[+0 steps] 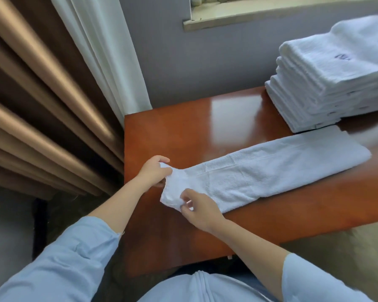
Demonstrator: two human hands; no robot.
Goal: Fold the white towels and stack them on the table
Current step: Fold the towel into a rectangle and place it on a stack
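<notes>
**Item 1.** Glossy reddish-brown wooden counter [183, 131]. It carries all the towels and serves as the reference for every position below.

**Item 2.** Long white terry towel folded into a narrow strip [282, 168]. It lies flat across the middle of the counter, running from the counter's near left part toward its right side. Its left end is bunched and raised slightly off the counter, and both hands hold it there.

**Item 3.** Left hand [154, 173], above the counter's left part. Its fingers are curled round the far corner of the strip's left end.

**Item 4.** Right hand [200, 211], nearer the counter's front edge. Its thumb and fingertips pinch the near corner of the same end.

**Item 5.** Stack of folded white towels [327, 83], at the counter's far right, just beside the strip's far end. There are several layers, and the exact count is unclear. The upper towels carry a blurred purple-blue mark.

**Item 6.** Light blue rolled sleeves [74, 258], 2 in all, on the forearms in front of the counter.

**Item 7.** Brown pleated curtain [42, 105], left of the counter.

**Item 8.** White sheer curtain [100, 51], hanging at the counter's far left corner.

**Item 9.** Pale window sill [271, 12], on the grey wall beyond the counter.
</notes>
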